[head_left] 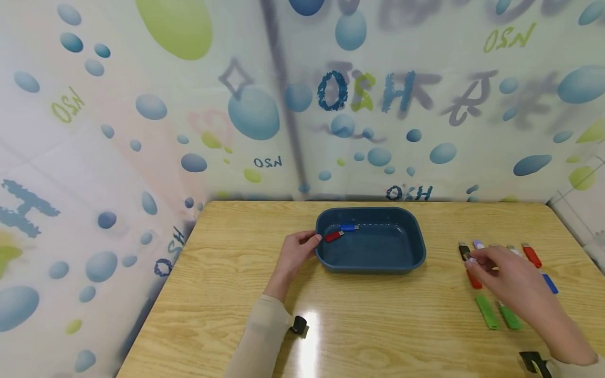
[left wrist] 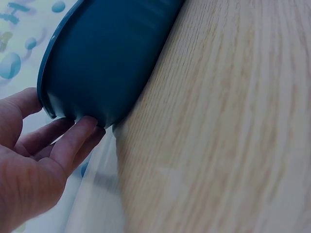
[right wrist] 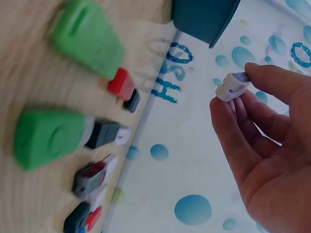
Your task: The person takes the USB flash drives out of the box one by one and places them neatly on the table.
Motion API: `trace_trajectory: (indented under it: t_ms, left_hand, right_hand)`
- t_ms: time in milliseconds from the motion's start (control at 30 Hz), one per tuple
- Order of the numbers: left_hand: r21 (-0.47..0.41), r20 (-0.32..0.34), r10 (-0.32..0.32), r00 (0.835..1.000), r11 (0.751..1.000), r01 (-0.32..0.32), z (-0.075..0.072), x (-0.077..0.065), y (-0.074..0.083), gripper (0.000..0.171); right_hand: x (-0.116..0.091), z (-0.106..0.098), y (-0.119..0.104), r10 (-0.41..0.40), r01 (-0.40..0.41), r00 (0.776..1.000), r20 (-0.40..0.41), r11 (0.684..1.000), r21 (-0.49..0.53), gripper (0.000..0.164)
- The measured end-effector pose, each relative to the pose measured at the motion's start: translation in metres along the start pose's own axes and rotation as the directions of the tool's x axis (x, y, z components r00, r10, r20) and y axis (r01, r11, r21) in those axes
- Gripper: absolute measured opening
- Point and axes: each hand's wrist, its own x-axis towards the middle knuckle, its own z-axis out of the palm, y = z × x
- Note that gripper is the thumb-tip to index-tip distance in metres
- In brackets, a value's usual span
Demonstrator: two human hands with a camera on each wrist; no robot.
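Note:
My left hand grips the left end of a dark blue rectangular tray. In the left wrist view, the thumb is at the tray's rim and the fingers press its outer wall. A red USB flash drive and a blue USB flash drive lie inside, towards the tray's left end. Over at the right, my right hand pinches a white USB flash drive between thumb and fingertips, held above the table. The hand partly hides the drives lying beneath it in the head view.
Around the right hand lie several flash drives: black, purple, red, another red, blue and two green ones. Behind the wooden table hangs a patterned curtain.

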Motion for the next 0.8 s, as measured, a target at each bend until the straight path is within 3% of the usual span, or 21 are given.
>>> trace_trajectory:
  t_ms: [800]
  left_hand:
    - [-0.010,-0.027,-0.012,1.000,1.000,0.012,-0.004,0.000,-0.003,0.043]
  right_hand:
    - [-0.020,-0.007,0.044,0.167,-0.161,0.983,0.074,0.984,-0.074,0.035]
